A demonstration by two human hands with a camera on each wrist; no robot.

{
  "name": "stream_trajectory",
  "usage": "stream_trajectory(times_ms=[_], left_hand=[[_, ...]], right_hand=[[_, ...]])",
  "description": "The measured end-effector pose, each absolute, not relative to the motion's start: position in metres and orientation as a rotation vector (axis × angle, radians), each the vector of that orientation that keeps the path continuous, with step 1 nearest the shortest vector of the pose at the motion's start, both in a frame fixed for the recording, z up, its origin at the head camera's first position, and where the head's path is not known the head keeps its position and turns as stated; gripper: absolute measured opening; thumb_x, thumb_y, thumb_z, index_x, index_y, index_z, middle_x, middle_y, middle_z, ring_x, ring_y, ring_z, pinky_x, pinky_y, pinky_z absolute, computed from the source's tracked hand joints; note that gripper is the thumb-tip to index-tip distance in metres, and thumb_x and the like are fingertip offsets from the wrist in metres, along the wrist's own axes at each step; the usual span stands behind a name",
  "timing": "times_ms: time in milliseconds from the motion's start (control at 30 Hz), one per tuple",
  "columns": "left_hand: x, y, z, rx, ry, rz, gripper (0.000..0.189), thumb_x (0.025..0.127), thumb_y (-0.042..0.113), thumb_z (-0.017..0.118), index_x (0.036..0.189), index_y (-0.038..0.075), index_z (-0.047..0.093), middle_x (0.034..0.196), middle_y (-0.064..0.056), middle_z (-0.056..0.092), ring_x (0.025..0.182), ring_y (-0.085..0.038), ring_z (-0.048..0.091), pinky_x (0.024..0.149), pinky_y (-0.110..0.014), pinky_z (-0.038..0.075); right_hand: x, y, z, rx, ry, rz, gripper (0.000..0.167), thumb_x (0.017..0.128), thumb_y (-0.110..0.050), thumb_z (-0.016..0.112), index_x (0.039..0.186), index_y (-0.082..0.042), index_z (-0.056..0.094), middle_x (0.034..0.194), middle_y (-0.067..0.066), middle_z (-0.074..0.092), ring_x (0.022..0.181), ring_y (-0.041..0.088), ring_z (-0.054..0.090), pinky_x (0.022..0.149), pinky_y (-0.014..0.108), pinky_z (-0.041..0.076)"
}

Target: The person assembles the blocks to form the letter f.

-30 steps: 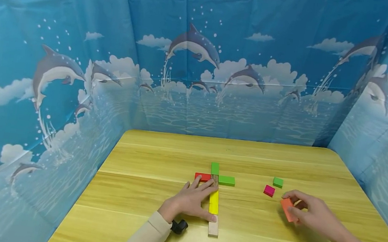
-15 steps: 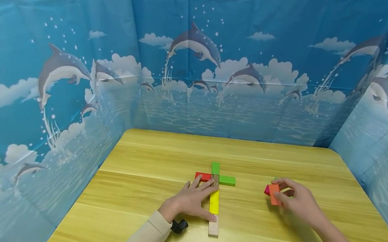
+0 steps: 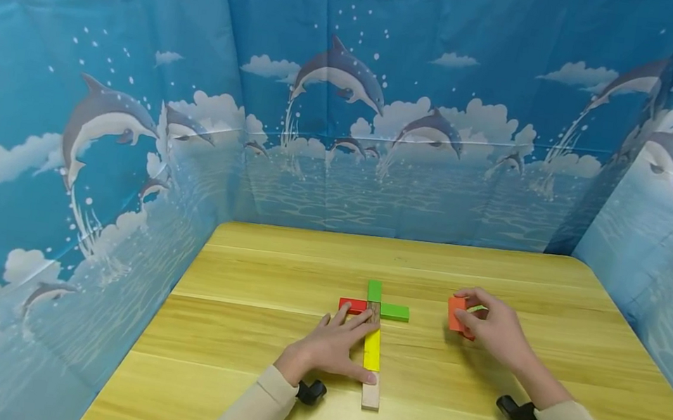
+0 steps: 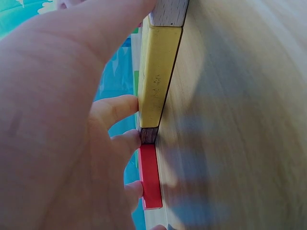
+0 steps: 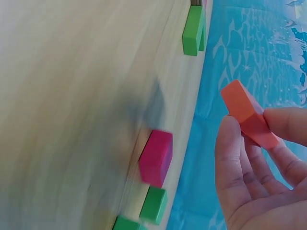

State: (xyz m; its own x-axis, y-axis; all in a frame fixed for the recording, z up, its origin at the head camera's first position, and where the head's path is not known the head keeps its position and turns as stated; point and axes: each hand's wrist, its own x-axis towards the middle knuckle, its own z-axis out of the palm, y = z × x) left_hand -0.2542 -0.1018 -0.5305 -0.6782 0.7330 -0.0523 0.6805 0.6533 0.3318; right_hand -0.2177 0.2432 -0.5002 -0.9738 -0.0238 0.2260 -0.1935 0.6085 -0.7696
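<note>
My right hand [image 3: 496, 330] pinches an orange block [image 3: 455, 314] between thumb and fingertips, lifted off the table in the right wrist view. My left hand [image 3: 331, 348] lies spread over a cross of wooden blocks, its thumb on the pale wood block [image 3: 371, 397]. Other left fingertips touch the red block [image 4: 151, 177], the dark brown block [image 4: 148, 135] and the yellow block [image 4: 159, 72]. Two green blocks form the cross's far end [image 3: 374, 290] and its right arm [image 3: 395, 312]. The left hand partly covers the brown and red blocks.
A magenta block [image 5: 156, 158] and a green block [image 5: 153, 206] lie on the wooden table [image 3: 279, 259], mostly behind the right hand in the head view. Another green piece [image 5: 125, 224] shows at the right wrist view's lower edge. A dolphin-print curtain [image 3: 339, 189] surrounds the table.
My right hand has carried the orange block leftward and a little away from me, passing in front of the magenta and green blocks. The left hand has stayed in place.
</note>
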Motion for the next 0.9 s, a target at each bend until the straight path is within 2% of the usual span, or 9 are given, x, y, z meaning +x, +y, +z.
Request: stream_trajectory(times_ms=[133, 333, 500, 900], left_hand=[[-0.254, -0.102, -0.530, 1.169, 2.691, 0.422, 0.101, 0.079, 0.079, 0.063, 0.161, 0.035, 0.023, 0.169, 0.007, 0.006, 0.153, -0.038, -0.004, 0.115, -0.068, 0.011], [-0.254, -0.102, -0.530, 1.175, 2.688, 0.416, 0.101, 0.079, 0.079, 0.062, 0.161, 0.035, 0.023, 0.169, 0.007, 0.006, 0.153, -0.037, -0.004, 0.115, -0.068, 0.010], [-0.255, -0.102, -0.530, 1.176, 2.682, 0.423, 0.101, 0.079, 0.079, 0.062, 0.161, 0.036, 0.023, 0.169, 0.007, 0.006, 0.153, -0.037, -0.004, 0.115, -0.068, 0.010], [-0.255, -0.103, -0.533, 1.163, 2.690, 0.421, 0.102, 0.078, 0.081, 0.061, 0.161, 0.037, 0.022, 0.169, 0.008, 0.007, 0.153, -0.037, -0.003, 0.115, -0.068, 0.012]], right_hand=[[-0.228, 0.234, -0.499, 0.172, -2.617, 1.306, 0.035, 0.099, -0.023, 0.068, 0.132, -0.015, 0.060, 0.114, 0.013, 0.061, 0.083, 0.024, 0.068, 0.059, 0.040, 0.056], [-0.246, 0.220, -0.498, 0.169, -2.551, 1.435, 0.035, 0.098, -0.017, 0.068, 0.132, -0.010, 0.060, 0.114, 0.016, 0.060, 0.086, 0.028, 0.068, 0.069, 0.047, 0.060], [-0.258, 0.208, -0.499, 0.195, -2.517, 1.456, 0.038, 0.098, -0.017, 0.069, 0.134, -0.008, 0.059, 0.113, 0.017, 0.061, 0.086, 0.028, 0.068, 0.071, 0.048, 0.060], [-0.287, 0.175, -0.497, 0.165, -2.494, 1.523, 0.034, 0.098, -0.015, 0.068, 0.131, -0.011, 0.060, 0.113, 0.015, 0.061, 0.088, 0.029, 0.068, 0.075, 0.051, 0.059]])
